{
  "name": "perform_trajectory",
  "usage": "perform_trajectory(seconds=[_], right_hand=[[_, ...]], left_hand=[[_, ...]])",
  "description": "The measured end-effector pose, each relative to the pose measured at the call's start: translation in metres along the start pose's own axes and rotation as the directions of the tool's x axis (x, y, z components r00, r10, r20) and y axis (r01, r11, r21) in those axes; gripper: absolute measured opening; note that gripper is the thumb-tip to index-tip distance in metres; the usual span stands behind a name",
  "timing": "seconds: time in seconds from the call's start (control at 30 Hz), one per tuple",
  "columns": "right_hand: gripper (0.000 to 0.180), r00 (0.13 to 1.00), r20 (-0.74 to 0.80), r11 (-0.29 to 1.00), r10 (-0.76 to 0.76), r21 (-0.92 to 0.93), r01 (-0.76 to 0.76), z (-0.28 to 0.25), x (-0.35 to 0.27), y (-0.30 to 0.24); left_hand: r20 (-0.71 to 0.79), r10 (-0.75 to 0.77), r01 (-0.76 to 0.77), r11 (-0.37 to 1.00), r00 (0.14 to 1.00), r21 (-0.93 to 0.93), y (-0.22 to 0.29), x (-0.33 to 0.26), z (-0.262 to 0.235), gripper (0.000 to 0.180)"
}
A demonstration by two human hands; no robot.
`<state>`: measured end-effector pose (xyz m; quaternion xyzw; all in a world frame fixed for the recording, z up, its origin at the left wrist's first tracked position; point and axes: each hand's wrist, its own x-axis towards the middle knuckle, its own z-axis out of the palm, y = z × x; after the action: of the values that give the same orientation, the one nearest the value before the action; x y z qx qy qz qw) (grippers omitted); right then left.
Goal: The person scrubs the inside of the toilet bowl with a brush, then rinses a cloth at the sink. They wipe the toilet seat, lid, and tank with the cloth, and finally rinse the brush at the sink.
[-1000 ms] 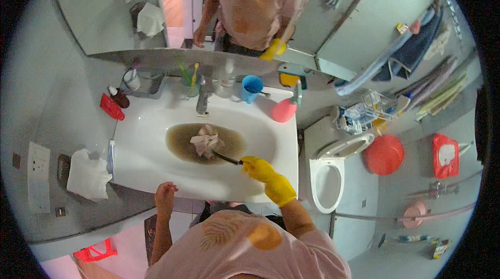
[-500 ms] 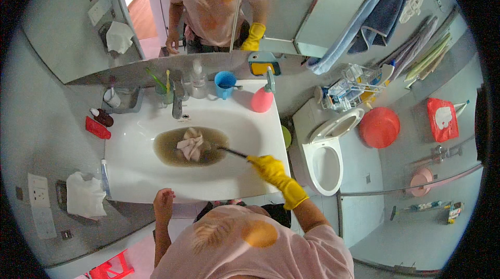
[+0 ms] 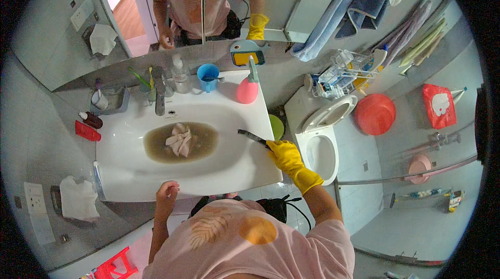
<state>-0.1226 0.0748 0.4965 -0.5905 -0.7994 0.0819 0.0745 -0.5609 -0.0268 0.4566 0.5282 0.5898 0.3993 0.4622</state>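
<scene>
My right hand (image 3: 285, 155), in a yellow rubber glove, is closed round one end of a slim black brush-like tool (image 3: 253, 136). Its free end is raised over the right side of the white sink (image 3: 229, 175), clear of the water; its exact kind is hard to make out. Murky brown water (image 3: 203, 146) stands in the basin, with a bunched pale beige cloth (image 3: 179, 141) partly under it. Bare and holding nothing, my left hand (image 3: 167, 190) hovers at the sink's front edge with its fingers loosely bent. The faucet (image 3: 160, 99) is behind the basin.
Along the sink's back stand a blue cup (image 3: 208, 78), a clear pump bottle (image 3: 180, 77) and a pink spray bottle (image 3: 247, 90). A toothpaste-like tube (image 3: 99, 180) lies on the left rim. To the right are a toilet (image 3: 320, 156) and a red basin (image 3: 375, 114).
My right hand has moved right, lifting the black tool's tip away from the water. My left hand has shifted slightly up and right. The view has shifted a little.
</scene>
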Motion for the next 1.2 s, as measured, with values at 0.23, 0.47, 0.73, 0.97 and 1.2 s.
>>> perform_trajectory(seconds=[0.23,0.47,0.73,0.97,1.2], right_hand=[[0.030,0.999,0.019,0.999,-0.036,0.021,0.036,-0.001,0.006,-0.008],[0.032,0.995,0.062,0.996,0.078,-0.040,-0.076,0.014,0.005,-0.002],[0.032,0.994,0.051,0.986,0.097,-0.144,-0.088,-0.006,0.001,-0.027],[0.042,0.982,0.042,0.971,0.183,-0.165,-0.174,0.002,-0.001,-0.040],[0.051,0.986,-0.035,0.953,0.166,-0.252,-0.169,-0.013,0.000,-0.051]], left_hand=[[-0.030,0.000,0.000,1.000,1.000,0.001,-0.007,-0.003,0.006,0.012],[0.005,-0.003,0.002,0.996,1.000,0.086,-0.004,0.016,-0.004,0.010],[0.080,-0.099,0.091,0.991,0.992,0.095,-0.021,0.057,-0.024,0.013],[0.019,-0.019,0.016,0.989,1.000,0.150,-0.068,0.123,-0.025,0.019],[0.161,0.095,-0.171,0.809,0.982,0.562,-0.132,0.194,0.029,0.028]])
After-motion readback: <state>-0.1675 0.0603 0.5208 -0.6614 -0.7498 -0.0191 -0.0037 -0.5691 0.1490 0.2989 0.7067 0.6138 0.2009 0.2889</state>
